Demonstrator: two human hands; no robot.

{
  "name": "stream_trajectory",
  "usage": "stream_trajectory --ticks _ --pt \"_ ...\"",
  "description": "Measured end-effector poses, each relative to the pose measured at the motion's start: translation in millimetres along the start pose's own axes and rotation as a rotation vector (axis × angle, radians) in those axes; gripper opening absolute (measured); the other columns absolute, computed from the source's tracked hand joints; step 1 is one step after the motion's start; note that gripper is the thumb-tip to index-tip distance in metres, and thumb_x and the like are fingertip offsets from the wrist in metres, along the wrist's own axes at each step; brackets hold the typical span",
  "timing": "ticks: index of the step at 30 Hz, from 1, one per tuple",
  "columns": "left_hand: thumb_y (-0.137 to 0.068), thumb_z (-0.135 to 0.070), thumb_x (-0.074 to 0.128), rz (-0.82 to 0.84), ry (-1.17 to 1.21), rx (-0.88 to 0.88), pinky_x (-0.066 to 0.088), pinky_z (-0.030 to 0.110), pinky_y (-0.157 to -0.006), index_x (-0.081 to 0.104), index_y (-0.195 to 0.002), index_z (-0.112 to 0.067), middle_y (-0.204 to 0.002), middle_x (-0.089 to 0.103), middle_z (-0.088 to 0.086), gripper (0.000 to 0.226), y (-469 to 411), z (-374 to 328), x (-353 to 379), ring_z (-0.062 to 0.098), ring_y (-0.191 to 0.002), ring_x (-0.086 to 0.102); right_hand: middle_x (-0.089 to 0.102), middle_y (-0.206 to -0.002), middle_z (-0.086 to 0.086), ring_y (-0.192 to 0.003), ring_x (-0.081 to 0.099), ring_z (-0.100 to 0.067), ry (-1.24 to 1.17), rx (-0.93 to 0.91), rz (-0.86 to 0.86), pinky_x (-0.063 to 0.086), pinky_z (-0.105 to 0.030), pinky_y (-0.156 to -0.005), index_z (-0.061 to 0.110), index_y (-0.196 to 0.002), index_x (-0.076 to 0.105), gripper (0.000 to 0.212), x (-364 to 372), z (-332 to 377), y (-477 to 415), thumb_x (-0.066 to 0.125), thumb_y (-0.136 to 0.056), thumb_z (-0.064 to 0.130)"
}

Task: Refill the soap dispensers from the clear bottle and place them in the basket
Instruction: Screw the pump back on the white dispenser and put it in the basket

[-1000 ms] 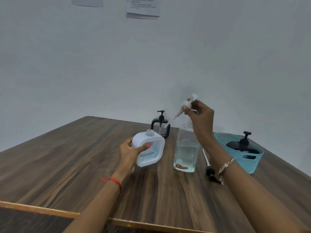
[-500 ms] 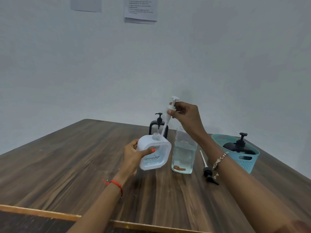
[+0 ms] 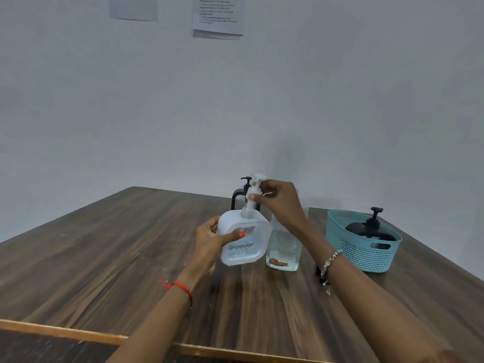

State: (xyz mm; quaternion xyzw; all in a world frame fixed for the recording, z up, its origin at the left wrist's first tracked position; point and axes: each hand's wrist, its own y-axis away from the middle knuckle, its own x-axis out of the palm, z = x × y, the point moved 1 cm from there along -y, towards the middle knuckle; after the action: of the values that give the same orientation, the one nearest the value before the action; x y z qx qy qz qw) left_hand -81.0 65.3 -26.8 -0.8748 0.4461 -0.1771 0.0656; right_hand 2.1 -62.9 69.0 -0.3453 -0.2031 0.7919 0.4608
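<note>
Two hands in shot. Left one first?

Me: My left hand (image 3: 209, 239), red thread (image 3: 180, 286) on the wrist, grips the white dispenser (image 3: 246, 239). Thumb lies across its front face and the fingers are curled round the far side. The body is tilted a little. I cannot tell whether its base touches the table (image 3: 104, 258).

And above it?

Me: At 12 o'clock over the neck is the white pump (image 3: 253, 191). My right hand (image 3: 280, 203) pinches its collar, fingertips and thumb closed on it. The collar sits just above the neck and the tube runs down into the opening.

Anything behind?

Me: A black-framed dispenser (image 3: 237, 197) stands at 12 o'clock behind the white one, partly hidden by it and the pump.

Where's the refill?

Me: The clear bottle (image 3: 282, 250) stands upright at 3 o'clock of the white dispenser, just beside it. It is part full of clear liquid with brownish bits at the bottom. My right wrist hides its top.

Further right?

Me: There is a beaded bracelet (image 3: 330, 260) on my right wrist. At 3 o'clock of the bottle, well apart from it, stands the teal basket (image 3: 361, 258), with a black dispenser (image 3: 366, 229) lying inside and its pump pointing up.

Wall?

Me: There are printed sheets (image 3: 217, 17) at 12 o'clock, with text too small to read.
</note>
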Motion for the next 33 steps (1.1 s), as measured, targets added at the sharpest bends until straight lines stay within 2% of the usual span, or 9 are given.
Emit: stream_trajectory --ticks 3,7,10,18,20,23,27,29,33 --pt "-0.065 -0.002 0.079 0.019 0.007 0.012 0.058 0.026 -0.06 0.06 -0.106 -0.013 -0.1 0.068 0.006 0.047 0 -4 3 0.022 -0.087 0.068 0.072 -0.088 -0.006 -0.078 0.065 -0.017 0.054 0.053 0.019 0.052 -0.027 -0.074 0.008 -0.091 0.072 0.022 7 -7 8 0.078 -0.072 0.017" --pt "-0.064 -0.003 0.08 0.004 -0.02 0.012 0.058 0.035 -0.071 0.059 -0.105 -0.013 -0.101 0.067 0.008 0.048 -2 -4 3 0.027 -0.091 0.066 0.064 -0.075 -0.002 -0.065 0.057 -0.011 0.082 0.079 -0.027 0.045 -0.015 -0.061 0.01 -0.079 0.067 0.024 11 -9 12 0.084 -0.064 0.018" --pt "-0.064 -0.004 0.08 0.003 -0.032 0.01 0.058 0.036 -0.072 0.059 -0.103 -0.016 -0.1 0.067 0.006 0.046 -3 -4 4 0.026 -0.09 0.066 0.064 -0.076 -0.001 -0.063 0.055 -0.004 0.11 0.082 -0.1 0.041 -0.005 -0.055 0.004 -0.086 0.069 0.027 16 -11 16 0.08 -0.07 0.023" --pt "-0.065 0.002 0.078 0.004 0.058 -0.008 0.059 0.033 -0.063 0.061 -0.092 -0.018 -0.095 0.068 0.007 0.038 -1 -2 5 0.024 -0.085 0.068 0.069 -0.086 -0.01 -0.07 0.06 -0.012 -0.07 0.202 -0.072 0.044 -0.015 -0.064 0.002 -0.089 0.071 0.012 5 -16 17 0.068 -0.081 0.01" --pt "-0.066 0.004 0.076 0.019 0.089 -0.016 0.057 0.028 -0.056 0.061 -0.091 -0.018 -0.091 0.069 0.004 0.037 0 -3 8 0.02 -0.079 0.068 0.069 -0.094 -0.01 -0.084 0.063 -0.018 -0.125 0.23 -0.034 0.049 -0.022 -0.075 0.003 -0.095 0.07 0.016 6 -17 16 0.067 -0.08 0.005" --pt "-0.066 0.002 0.077 0.031 0.096 -0.026 0.059 0.032 -0.061 0.062 -0.093 -0.018 -0.094 0.069 0.006 0.036 0 -5 10 0.024 -0.084 0.068 0.068 -0.111 -0.012 -0.1 0.064 -0.025 -0.121 0.244 -0.009 0.051 -0.032 -0.09 0.003 -0.108 0.067 0.028 8 -18 15 0.066 -0.08 0.003" --pt "-0.068 0.004 0.074 0.008 0.147 -0.044 0.06 0.033 -0.06 0.062 -0.098 -0.012 -0.092 0.069 0.006 0.037 0 -4 7 0.025 -0.083 0.068 0.071 -0.096 -0.009 -0.081 0.062 -0.013 -0.161 0.234 -0.054 0.05 -0.01 -0.064 0.0 -0.093 0.072 0.017 -1 -20 16 0.065 -0.078 -0.002" --pt "-0.069 0.004 0.074 0.005 0.148 -0.052 0.06 0.032 -0.06 0.062 -0.1 -0.012 -0.094 0.069 0.006 0.037 0 -4 5 0.024 -0.084 0.068 0.07 -0.084 -0.004 -0.074 0.061 -0.011 -0.184 0.239 -0.081 0.048 -0.007 -0.057 0.001 -0.087 0.072 0.015 -4 -22 16 0.063 -0.077 -0.005" --pt "-0.069 0.005 0.073 0.023 0.138 -0.062 0.059 0.03 -0.056 0.062 -0.093 -0.015 -0.092 0.069 0.005 0.034 0 -3 7 0.024 -0.081 0.068 0.07 -0.104 -0.01 -0.097 0.064 -0.02 -0.147 0.274 -0.005 0.052 -0.025 -0.08 0.007 -0.103 0.07 0.029 1 -26 11 0.062 -0.077 -0.003"
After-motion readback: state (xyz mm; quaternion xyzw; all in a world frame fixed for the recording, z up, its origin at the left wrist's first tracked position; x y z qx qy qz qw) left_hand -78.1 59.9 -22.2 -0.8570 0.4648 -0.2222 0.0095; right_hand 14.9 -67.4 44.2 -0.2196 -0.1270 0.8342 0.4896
